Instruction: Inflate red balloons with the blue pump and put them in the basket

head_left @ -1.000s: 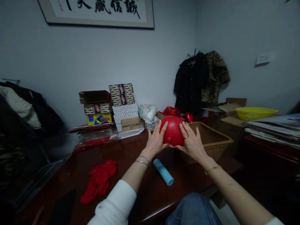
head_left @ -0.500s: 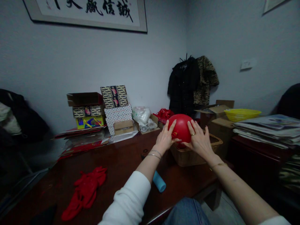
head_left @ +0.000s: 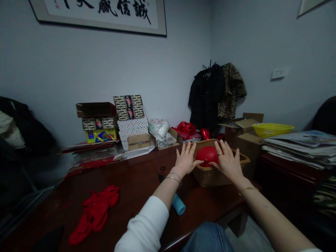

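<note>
Sitting inside wicker basket on worktop: red balloon, knot on near side. Left hand splayed near basket's left rim, gripping nothing; right hand spread, uncurled, over balloon's right side, contact unclear. Balloon probably very light, springy, burstable. Best cupped both sides with flat fingers, nails and rough wicker kept off.
</note>
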Demonstrator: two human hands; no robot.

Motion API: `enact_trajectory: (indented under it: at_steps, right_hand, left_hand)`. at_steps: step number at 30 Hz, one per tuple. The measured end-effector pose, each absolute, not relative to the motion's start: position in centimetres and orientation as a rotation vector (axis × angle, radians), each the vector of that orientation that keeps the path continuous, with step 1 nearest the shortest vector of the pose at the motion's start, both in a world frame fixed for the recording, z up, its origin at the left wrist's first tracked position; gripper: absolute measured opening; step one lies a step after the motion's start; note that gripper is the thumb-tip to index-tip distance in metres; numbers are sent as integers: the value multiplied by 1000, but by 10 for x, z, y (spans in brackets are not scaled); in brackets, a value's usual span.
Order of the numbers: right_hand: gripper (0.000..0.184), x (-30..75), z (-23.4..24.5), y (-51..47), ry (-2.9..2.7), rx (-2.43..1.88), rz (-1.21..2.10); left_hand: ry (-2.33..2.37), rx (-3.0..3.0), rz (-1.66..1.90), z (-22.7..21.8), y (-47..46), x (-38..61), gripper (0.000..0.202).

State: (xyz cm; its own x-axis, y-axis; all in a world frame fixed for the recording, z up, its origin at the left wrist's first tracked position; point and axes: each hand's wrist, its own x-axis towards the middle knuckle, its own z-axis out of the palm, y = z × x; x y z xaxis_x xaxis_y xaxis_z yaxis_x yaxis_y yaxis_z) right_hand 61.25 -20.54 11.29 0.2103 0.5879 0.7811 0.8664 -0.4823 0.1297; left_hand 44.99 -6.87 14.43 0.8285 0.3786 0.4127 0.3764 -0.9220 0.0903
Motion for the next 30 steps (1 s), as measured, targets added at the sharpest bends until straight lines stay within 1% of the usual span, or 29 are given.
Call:
enact_trajectory:
  at_steps: [3, 6, 13, 16, 21, 25, 30]
  right_hand:
    - [83, 603, 110, -201, -1391, -2115, -1143]
    - [77, 585, 110, -191, -1424, -2021, -1123]
    - [68, 512, 101, -152, -1565, -1787, -991]
    - [63, 473, 86, -133, -1661, -1744, -928]
    - [63, 420, 48, -106, -1789, -1692, -859]
    - [62, 394, 18, -90, -1861, -1654, -841]
    - [59, 379, -9, -77, -1899, -1728, -794]
  left_hand:
    - [648, 3030, 771, 137, -61, 431, 83]
    - [706, 3019, 815, 129, -52, 406, 81]
    - [948, 2954, 747, 95, -33, 325, 83]
    - [1072, 2909, 665, 76, -24, 282, 84]
    - [1336, 2825, 581, 46, -7, 202, 81]
    - [1554, 2746, 538, 23, 6, 139, 78]
    - [1815, 2643, 445, -3, 18, 79, 76]
